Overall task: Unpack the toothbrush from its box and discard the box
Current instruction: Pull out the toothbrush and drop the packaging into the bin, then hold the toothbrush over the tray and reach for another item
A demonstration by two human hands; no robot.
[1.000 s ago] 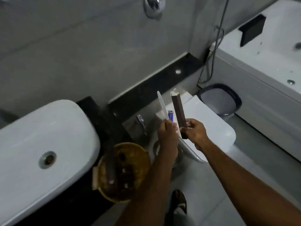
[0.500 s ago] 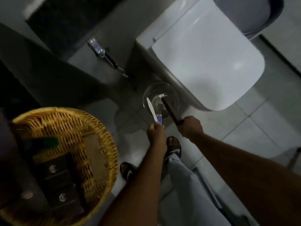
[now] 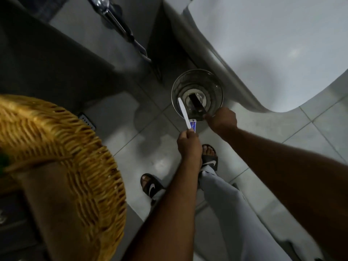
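Note:
My left hand (image 3: 188, 142) grips a white toothbrush (image 3: 183, 113) together with a small blue-and-white tube (image 3: 193, 125), both pointing up and away from me. My right hand (image 3: 222, 119) holds the long dark brown box (image 3: 196, 103) by its near end. The box slants down into the mouth of a small round metal bin (image 3: 197, 76) on the floor, beside the toilet. The far end of the box lies over the bin's bottom.
A white toilet (image 3: 273, 44) fills the upper right. A woven wicker basket (image 3: 79, 157) sits at the left on a dark counter. A chrome hose sprayer (image 3: 120, 27) hangs by the wall. My feet in black sandals (image 3: 150, 185) stand on grey tiles.
My view has tilted further down toward the floor. My right hand has lowered the box from chest height into the bin's mouth. My left hand keeps the toothbrush and tube.

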